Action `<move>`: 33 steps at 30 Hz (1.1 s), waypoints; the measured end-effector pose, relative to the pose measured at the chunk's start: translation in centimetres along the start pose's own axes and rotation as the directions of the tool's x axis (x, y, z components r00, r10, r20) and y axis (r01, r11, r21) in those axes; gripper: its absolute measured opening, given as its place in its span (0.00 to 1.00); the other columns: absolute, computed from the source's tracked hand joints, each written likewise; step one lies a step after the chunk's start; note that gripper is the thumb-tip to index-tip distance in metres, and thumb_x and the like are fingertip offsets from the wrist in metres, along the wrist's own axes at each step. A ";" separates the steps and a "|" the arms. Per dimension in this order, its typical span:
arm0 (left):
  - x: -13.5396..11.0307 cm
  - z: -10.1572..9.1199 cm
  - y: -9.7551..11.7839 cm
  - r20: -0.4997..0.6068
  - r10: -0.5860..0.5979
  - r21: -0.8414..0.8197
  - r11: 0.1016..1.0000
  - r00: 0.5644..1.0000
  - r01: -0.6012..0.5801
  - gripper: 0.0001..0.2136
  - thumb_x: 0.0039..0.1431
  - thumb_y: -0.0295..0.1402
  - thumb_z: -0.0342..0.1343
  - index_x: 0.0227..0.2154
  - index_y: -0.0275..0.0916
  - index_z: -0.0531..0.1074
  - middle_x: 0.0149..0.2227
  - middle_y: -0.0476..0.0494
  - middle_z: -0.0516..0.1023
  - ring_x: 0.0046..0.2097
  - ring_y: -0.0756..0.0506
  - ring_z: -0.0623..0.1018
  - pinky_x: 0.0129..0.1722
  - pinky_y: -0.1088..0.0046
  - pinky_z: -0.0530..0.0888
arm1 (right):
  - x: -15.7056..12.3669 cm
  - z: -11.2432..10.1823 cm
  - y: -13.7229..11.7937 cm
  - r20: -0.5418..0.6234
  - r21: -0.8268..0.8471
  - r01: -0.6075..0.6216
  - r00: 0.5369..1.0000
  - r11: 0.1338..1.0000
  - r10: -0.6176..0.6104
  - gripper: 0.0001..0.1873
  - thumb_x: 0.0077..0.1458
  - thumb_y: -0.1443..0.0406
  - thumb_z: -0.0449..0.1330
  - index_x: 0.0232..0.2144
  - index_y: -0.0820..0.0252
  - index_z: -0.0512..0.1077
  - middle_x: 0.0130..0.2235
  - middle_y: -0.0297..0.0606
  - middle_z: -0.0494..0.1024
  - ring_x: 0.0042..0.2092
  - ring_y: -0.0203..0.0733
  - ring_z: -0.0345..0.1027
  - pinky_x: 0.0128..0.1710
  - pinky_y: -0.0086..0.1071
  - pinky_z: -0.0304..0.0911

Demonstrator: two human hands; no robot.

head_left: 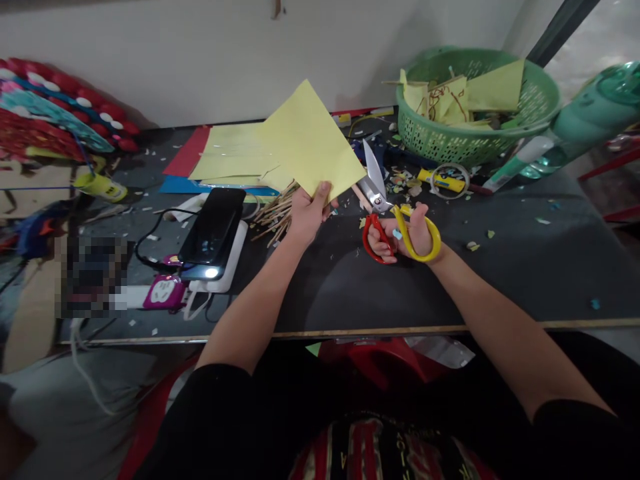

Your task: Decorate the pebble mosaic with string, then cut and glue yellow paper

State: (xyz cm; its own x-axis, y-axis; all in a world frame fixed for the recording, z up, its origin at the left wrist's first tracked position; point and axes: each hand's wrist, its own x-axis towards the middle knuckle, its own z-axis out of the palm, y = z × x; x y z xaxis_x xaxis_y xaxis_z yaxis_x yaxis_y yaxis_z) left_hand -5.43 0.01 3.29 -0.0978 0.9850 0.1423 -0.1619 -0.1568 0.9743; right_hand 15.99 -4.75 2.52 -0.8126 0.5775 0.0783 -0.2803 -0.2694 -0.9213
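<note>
we have plain yellow paper (pixel 311 141), red-and-yellow-handled scissors (pixel 379 202), a green basket (pixel 443 143) and a dark grey desk (pixel 530 270).

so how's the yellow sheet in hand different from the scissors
The yellow sheet is plain and single-coloured; the scissors have metal blades, one red handle and one yellow handle. The left hand pinches the sheet; the right hand holds the scissors by their handles. Both are above the table.

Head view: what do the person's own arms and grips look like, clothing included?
The left grip and right grip are human hands without gloves. No watch or bracelet shows. The forearms are uncovered; short black sleeves end near the elbows, with no markings visible on them.
</note>
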 end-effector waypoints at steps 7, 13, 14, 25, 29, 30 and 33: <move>-0.1 0.4 -0.1 0.008 0.013 -0.002 1.000 1.000 -0.013 0.22 0.52 0.54 0.64 0.26 0.38 0.70 0.21 0.48 0.70 0.18 0.56 0.61 0.16 0.77 0.56 | 0.3 0.6 -0.6 0.072 0.096 0.006 0.997 0.995 -0.013 0.45 0.38 0.22 0.43 0.30 0.57 0.56 0.24 0.26 0.54 0.22 0.28 0.46 0.16 0.24 0.48; -0.3 0.7 0.2 -0.028 -0.046 -0.028 0.999 0.999 0.045 0.20 0.55 0.53 0.62 0.32 0.38 0.72 0.22 0.48 0.72 0.18 0.55 0.63 0.17 0.76 0.61 | 0.3 0.8 -0.7 0.138 0.189 -0.019 0.990 0.982 -0.007 0.44 0.39 0.23 0.47 0.30 0.57 0.56 0.23 0.25 0.52 0.21 0.27 0.45 0.16 0.23 0.49; -0.3 0.7 0.3 -0.030 -0.048 -0.032 0.998 0.998 0.047 0.21 0.55 0.54 0.62 0.33 0.38 0.72 0.22 0.48 0.72 0.19 0.55 0.64 0.17 0.76 0.61 | 0.3 0.6 -0.4 0.137 0.196 -0.021 0.990 0.980 -0.006 0.44 0.38 0.23 0.47 0.30 0.57 0.56 0.23 0.25 0.52 0.21 0.27 0.45 0.16 0.23 0.49; -0.2 0.4 0.0 -0.022 -0.017 -0.030 0.999 1.000 0.016 0.23 0.53 0.56 0.62 0.30 0.38 0.72 0.22 0.46 0.72 0.18 0.55 0.64 0.16 0.76 0.60 | 0.0 -0.7 1.3 -0.035 0.086 0.013 0.999 0.996 -0.010 0.43 0.40 0.24 0.47 0.30 0.58 0.57 0.20 0.23 0.56 0.16 0.25 0.47 0.13 0.24 0.53; -0.1 0.2 -0.2 -0.045 -0.041 -0.046 0.998 0.998 0.039 0.23 0.53 0.57 0.61 0.32 0.38 0.72 0.23 0.46 0.72 0.20 0.53 0.68 0.18 0.75 0.63 | 0.2 -0.4 1.0 -0.068 0.053 -0.019 0.997 0.998 0.023 0.41 0.43 0.26 0.49 0.29 0.57 0.56 0.19 0.22 0.55 0.15 0.25 0.46 0.12 0.23 0.52; -0.1 0.2 -0.2 -0.045 -0.034 -0.043 0.999 0.998 0.032 0.23 0.53 0.57 0.61 0.31 0.38 0.72 0.23 0.46 0.71 0.21 0.53 0.69 0.18 0.75 0.62 | 0.2 -0.4 1.0 -0.086 0.040 -0.025 0.996 0.999 0.028 0.40 0.44 0.26 0.50 0.29 0.57 0.56 0.19 0.22 0.55 0.15 0.25 0.46 0.11 0.23 0.51; -0.2 0.3 0.0 -0.015 0.016 -0.031 0.999 1.000 -0.017 0.24 0.52 0.56 0.62 0.28 0.38 0.70 0.22 0.47 0.71 0.18 0.55 0.65 0.17 0.76 0.58 | 0.3 -0.3 1.2 -0.150 0.000 -0.043 0.988 0.999 0.042 0.39 0.46 0.27 0.49 0.28 0.56 0.55 0.17 0.22 0.54 0.14 0.25 0.45 0.10 0.23 0.50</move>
State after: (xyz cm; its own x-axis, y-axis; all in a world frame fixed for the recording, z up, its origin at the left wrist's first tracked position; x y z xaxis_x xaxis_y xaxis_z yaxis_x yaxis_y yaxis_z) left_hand -5.15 -0.16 3.34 -0.1152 0.9811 0.1556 -0.1902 -0.1756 0.9659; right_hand 15.58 -4.61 1.34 -0.7377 0.6749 -0.0186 -0.2454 -0.2937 -0.9239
